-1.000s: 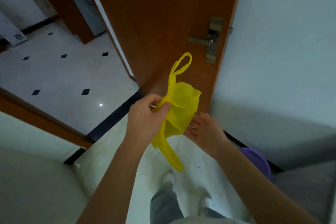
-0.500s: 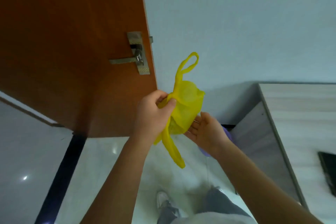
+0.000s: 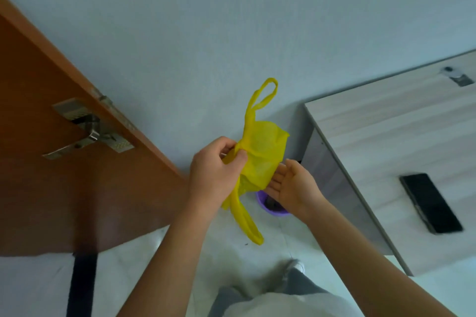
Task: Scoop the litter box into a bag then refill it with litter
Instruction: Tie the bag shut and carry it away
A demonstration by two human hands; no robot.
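Left hand (image 3: 213, 172) pinches one thin, crinkled yellow plastic bag (image 3: 262, 154) with two loop handles; right hand (image 3: 293, 188), palm up and fingers straight, touches its side.

Home interior, a room by its doorway, orange wooden door (image 3: 51, 188) with metal lever handle (image 3: 85, 134), pale painted wall (image 3: 231, 20), glossy tiled floor (image 3: 154, 265), wood-grain desk (image 3: 386, 136) with phone (image 3: 430, 202)

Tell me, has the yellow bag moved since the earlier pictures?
Yes. Against the door handle, the yellow bag has gone right: from before the door to beside the grey desk.
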